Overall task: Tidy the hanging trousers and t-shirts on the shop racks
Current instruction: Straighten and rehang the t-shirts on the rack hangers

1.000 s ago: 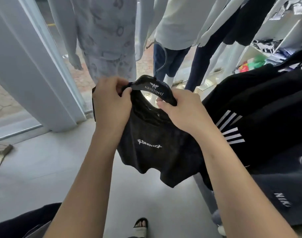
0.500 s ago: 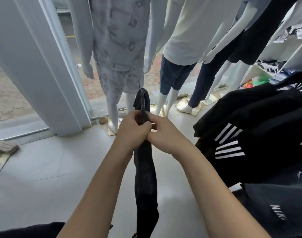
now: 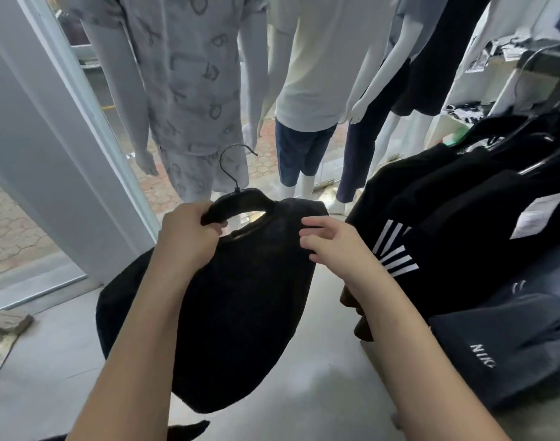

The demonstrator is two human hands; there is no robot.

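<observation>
Your left hand [image 3: 189, 240] is closed tightly round the left end of the black hanger [image 3: 240, 200], with the fingers wrapped over the bar. Your right hand [image 3: 332, 249] has its fingers curled onto the right shoulder of the black t-shirt [image 3: 240, 313], pinching the cloth where it covers the hanger's other end.

The t-shirt is in the centre of the frame, off the rack and held in the air between both hands. Its collar sits just under the hanger's arch. Whether cloth covers the left end beneath your hand cannot be told.

Step in hand, as judged: seating the shirt squarely on the hanger. The hook [image 3: 232, 160] stands free above, holding nothing.

Next move: even out both shoulders, then carry the hook to the rail among the hanging black garments [image 3: 447, 202] at the right of the frame. Keep the hanger level, or the shirt may slip off one end
</observation>
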